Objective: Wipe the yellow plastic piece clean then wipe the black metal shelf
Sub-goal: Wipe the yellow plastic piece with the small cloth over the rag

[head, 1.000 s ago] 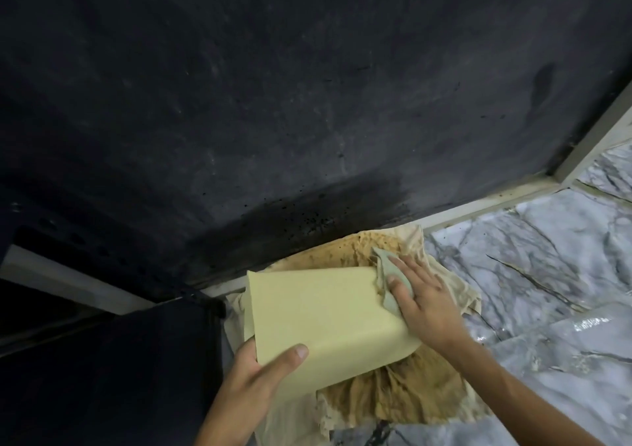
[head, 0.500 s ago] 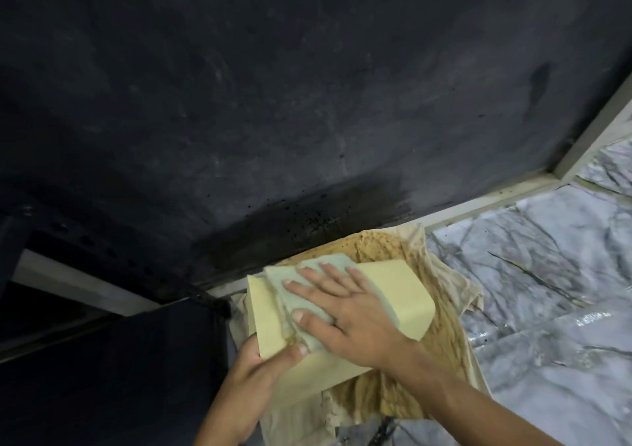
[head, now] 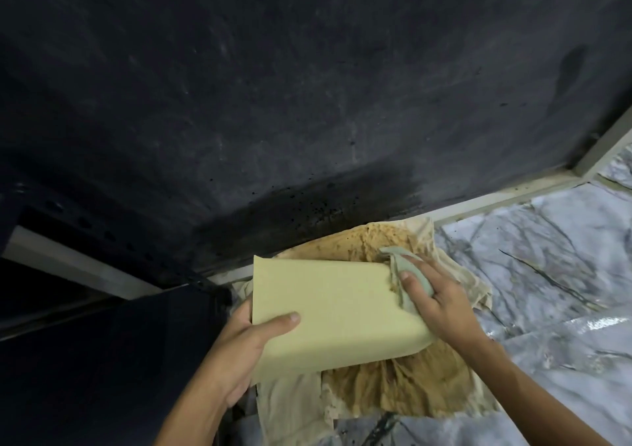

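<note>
The yellow plastic piece (head: 328,312), a flat rectangular block, is held tilted above the floor. My left hand (head: 246,346) grips its lower left edge, thumb lying on top. At the piece's right edge, my right hand (head: 434,298) presses a crumpled pale green cloth (head: 400,257) against it. The black metal shelf (head: 273,86) fills the upper part of the view as a broad dusty dark surface, with a darker smeared patch near its lower edge.
A stained beige and brown rag (head: 410,384) lies spread on the floor under the yellow piece. Grey marble-patterned floor (head: 547,274) extends to the right. A pale frame strip (head: 496,199) borders the shelf. A dark panel (head: 102,360) stands at lower left.
My right hand with the green cloth swept from the middle-left of the yellow piece back to its right edge. The left hand kept its grip.
</note>
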### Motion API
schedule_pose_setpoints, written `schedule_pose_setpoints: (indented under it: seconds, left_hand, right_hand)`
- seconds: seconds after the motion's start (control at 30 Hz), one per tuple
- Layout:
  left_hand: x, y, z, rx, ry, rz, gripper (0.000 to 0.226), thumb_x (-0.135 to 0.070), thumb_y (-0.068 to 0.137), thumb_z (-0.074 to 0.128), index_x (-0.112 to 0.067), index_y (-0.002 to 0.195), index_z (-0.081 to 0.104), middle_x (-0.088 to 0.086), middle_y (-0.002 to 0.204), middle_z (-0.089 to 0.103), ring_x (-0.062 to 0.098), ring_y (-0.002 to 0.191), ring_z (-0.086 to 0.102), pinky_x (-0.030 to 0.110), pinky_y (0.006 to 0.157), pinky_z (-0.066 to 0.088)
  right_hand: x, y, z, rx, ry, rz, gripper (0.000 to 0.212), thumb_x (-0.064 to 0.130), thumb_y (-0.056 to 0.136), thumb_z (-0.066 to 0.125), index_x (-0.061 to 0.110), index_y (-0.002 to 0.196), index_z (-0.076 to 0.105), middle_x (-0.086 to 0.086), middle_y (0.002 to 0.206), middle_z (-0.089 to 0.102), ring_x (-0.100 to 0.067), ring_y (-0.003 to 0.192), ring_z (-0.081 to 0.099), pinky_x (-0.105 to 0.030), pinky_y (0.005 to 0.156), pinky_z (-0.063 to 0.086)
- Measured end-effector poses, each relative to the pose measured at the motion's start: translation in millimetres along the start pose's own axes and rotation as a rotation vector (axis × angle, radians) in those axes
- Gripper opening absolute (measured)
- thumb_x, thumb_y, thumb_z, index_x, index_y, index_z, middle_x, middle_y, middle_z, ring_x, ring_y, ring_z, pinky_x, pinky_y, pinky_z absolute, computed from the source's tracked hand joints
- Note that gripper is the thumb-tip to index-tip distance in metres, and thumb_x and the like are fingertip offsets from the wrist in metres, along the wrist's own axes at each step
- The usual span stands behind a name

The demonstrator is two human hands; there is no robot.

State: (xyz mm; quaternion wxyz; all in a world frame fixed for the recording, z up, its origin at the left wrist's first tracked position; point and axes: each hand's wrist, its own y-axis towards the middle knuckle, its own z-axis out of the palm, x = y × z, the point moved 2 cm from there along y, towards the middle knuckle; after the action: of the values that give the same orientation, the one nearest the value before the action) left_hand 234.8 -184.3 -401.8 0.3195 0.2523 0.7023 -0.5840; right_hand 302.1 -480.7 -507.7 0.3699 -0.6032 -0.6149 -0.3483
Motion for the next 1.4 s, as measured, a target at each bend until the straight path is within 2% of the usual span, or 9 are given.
schedule_pose_setpoints:
  seconds: [0.17,0.27,0.4,0.53,0.7,0.87,0.93,1.13,1.4]
  left_hand:
    - [-3,-3,5,-0.025,0.025,-0.001,0.041,0.005,0.089,0.076,-0.011,0.126,0.072,0.008,0.114,0.086,0.032,0.114,0.077,0.046,0.097,0.058]
    - [-10,-4,8,-0.034,0.074,0.058,0.042,0.011,0.089,0.073,-0.012,0.124,0.073,0.006,0.111,0.087,0.027,0.111,0.079,0.040,0.094,0.060]
    - [-11,-14,7,-0.038,0.134,0.149,0.049,0.010,0.087,0.075,-0.019,0.126,0.073,0.000,0.112,0.087,0.021,0.109,0.080,0.038,0.094,0.059]
    - [-18,-27,4,0.014,0.267,0.313,0.053,0.002,0.083,0.075,-0.027,0.127,0.070,-0.007,0.116,0.085,0.012,0.110,0.079,0.032,0.092,0.059]
    - [-43,-49,28,0.131,0.825,0.507,0.044,-0.024,0.086,0.063,-0.042,0.127,0.060,-0.013,0.112,0.078,0.008,0.106,0.072,0.034,0.091,0.061]
    - [-57,-52,44,0.159,1.366,0.609,0.049,-0.027,0.090,0.049,-0.036,0.138,0.046,0.007,0.094,0.071,0.035,0.089,0.067,0.044,0.085,0.057]
    - [-55,-52,50,0.180,1.539,0.645,0.057,-0.020,0.095,0.046,-0.036,0.150,0.039,0.012,0.099,0.071,0.039,0.094,0.065,0.043,0.091,0.051]
    - [-35,-46,49,0.211,1.627,0.603,0.061,-0.009,0.096,0.044,-0.036,0.151,0.039,0.014,0.115,0.075,0.040,0.110,0.067,0.041,0.092,0.044]
    - [-28,-41,51,0.260,1.667,0.619,0.063,-0.006,0.093,0.052,-0.041,0.146,0.045,0.011,0.120,0.076,0.035,0.111,0.070,0.041,0.101,0.050]
  right_hand:
    - [-8,4,-4,-0.041,0.091,0.067,0.026,0.036,0.099,0.057,0.030,0.121,0.070,0.017,0.111,0.070,0.007,0.106,0.060,-0.004,0.085,0.041]
    - [-18,4,-21,-0.109,0.029,0.119,0.025,0.029,0.100,0.057,0.025,0.119,0.071,0.010,0.097,0.072,-0.007,0.095,0.066,-0.002,0.070,0.041]
    - [-35,-16,-55,-0.109,-0.063,0.113,0.038,0.044,0.099,0.052,0.025,0.128,0.066,0.000,0.107,0.073,-0.021,0.099,0.068,-0.025,0.079,0.049]
    - [-32,-52,-87,-0.115,-0.087,0.072,0.061,0.063,0.088,0.041,0.026,0.129,0.065,0.002,0.113,0.072,-0.018,0.104,0.066,-0.004,0.079,0.043]
    - [-13,-84,-106,-0.188,-0.049,0.012,0.051,0.061,0.085,0.047,0.032,0.121,0.068,0.004,0.125,0.070,-0.010,0.127,0.056,-0.028,0.102,0.040]
    - [29,-94,-107,-0.262,-0.062,-0.009,0.055,0.062,0.081,0.047,0.029,0.117,0.072,0.005,0.114,0.071,0.008,0.109,0.054,0.006,0.090,0.033]
    - [39,-95,-106,-0.260,-0.032,-0.025,0.054,0.065,0.081,0.048,0.033,0.117,0.072,0.008,0.116,0.072,0.007,0.110,0.057,0.004,0.089,0.036]
    - [69,-85,-101,-0.197,-0.015,-0.159,0.042,0.056,0.091,0.048,0.040,0.125,0.065,0.039,0.133,0.052,0.013,0.127,0.047,-0.006,0.101,0.035]
    - [87,-67,-99,-0.135,-0.085,-0.229,0.042,0.054,0.096,0.045,0.039,0.131,0.063,0.035,0.135,0.054,0.007,0.131,0.047,-0.020,0.106,0.040]
